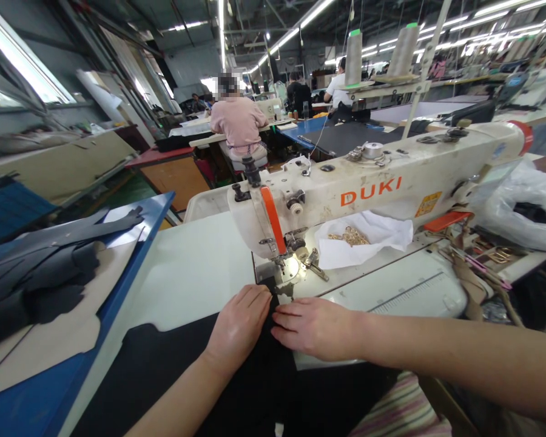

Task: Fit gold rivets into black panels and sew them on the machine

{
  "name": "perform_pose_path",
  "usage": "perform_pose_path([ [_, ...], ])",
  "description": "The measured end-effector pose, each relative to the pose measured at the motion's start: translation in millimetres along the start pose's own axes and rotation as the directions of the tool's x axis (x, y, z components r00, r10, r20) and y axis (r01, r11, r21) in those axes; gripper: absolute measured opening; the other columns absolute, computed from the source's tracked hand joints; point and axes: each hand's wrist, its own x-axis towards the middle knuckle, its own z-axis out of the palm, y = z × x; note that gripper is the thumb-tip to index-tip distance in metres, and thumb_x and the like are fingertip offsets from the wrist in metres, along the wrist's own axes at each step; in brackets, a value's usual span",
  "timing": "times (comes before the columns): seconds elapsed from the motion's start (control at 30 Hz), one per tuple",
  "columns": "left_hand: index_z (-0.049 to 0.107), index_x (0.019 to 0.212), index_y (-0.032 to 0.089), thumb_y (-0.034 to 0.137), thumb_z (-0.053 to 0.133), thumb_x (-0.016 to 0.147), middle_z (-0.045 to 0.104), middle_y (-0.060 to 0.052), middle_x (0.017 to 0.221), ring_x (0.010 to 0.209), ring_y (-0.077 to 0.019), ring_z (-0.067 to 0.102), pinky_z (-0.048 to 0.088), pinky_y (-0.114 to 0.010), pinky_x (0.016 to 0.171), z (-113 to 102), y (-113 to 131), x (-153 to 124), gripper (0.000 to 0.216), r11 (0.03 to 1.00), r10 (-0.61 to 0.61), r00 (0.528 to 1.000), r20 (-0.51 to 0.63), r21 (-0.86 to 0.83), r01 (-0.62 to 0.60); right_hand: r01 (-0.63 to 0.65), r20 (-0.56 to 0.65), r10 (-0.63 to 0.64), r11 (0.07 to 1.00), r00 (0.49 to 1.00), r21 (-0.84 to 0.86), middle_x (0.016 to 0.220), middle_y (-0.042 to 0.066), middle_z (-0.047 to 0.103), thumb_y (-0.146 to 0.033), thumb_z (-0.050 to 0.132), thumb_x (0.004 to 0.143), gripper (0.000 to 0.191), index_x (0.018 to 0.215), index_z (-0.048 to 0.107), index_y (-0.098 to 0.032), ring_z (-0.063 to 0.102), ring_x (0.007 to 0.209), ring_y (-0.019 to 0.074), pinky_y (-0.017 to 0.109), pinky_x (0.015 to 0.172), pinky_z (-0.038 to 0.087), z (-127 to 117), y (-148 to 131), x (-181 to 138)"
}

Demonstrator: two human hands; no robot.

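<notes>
I'm resting my curled left hand [240, 321] and flatter right hand [316, 328] on black fabric [177, 349], grips unclear; its narrow end is pointing twelve o'clock between them.

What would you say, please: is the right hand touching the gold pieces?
No, the right hand is at the black material, while the gold pieces lie apart on white wrapping.

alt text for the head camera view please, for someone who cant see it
A person's left hand and right hand rest on black material at a white DUKI sewing machine. Gold-coloured pieces lie in white wrapping beyond the right hand; dark pieces are piled on a blue table to the left.
</notes>
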Motion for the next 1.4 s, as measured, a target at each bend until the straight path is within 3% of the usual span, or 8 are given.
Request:
perform_pose_path([
  [0.23, 0.061, 0.089, 0.012, 0.010, 0.039, 0.091, 0.064, -0.009, 0.087, 0.086, -0.0210, 0.058, 0.054, -0.036, 0.082, 1.0, -2.1, 1.9, 0.022, 0.998, 0.062, 0.998, 0.001, 0.023, -0.062, -0.040, -0.018, 0.040, 0.999, 0.999, 0.007, 0.119, 0.011, 0.060, -0.019, 0.044, 0.093, 0.024, 0.112, 0.057, -0.012, 0.055, 0.107, 0.0208, 0.032, 0.085, 0.046, 3.9, -1.1, -1.7],
  [0.67, 0.061, 0.091, 0.013, 0.010, 0.040, 0.091, 0.065, -0.008, 0.088, 0.087, -0.0204, 0.058, 0.054, -0.036, 0.081, 3.4, -3.1, 1.7, 0.022, 0.999, -0.001, 1.000, -0.019, -0.050, 0.000, -0.034, -0.027, 0.034, 0.999, 0.999, 0.016, 0.119, 0.012, 0.059, -0.019, 0.041, 0.094, 0.025, 0.110, 0.058, -0.011, 0.054, 0.107, 0.0214, 0.033, 0.085, 0.046, 4.0, 0.0, -2.3],
  [1.4, 0.060, 0.091, 0.010, 0.010, 0.040, 0.092, 0.064, -0.009, 0.087, 0.088, -0.0209, 0.057, 0.054, -0.036, 0.081, 5.0, -3.4, 2.0, 0.020, 0.999, 0.012, 0.999, -0.047, -0.044, -0.014, -0.041, -0.047, 0.041, 0.999, 0.998, -0.010, 0.119, 0.010, 0.060, -0.019, 0.040, 0.094, 0.026, 0.111, 0.058, -0.012, 0.054, 0.107, 0.0207, 0.033, 0.086, 0.046, 5.7, -0.5, -2.6],
])
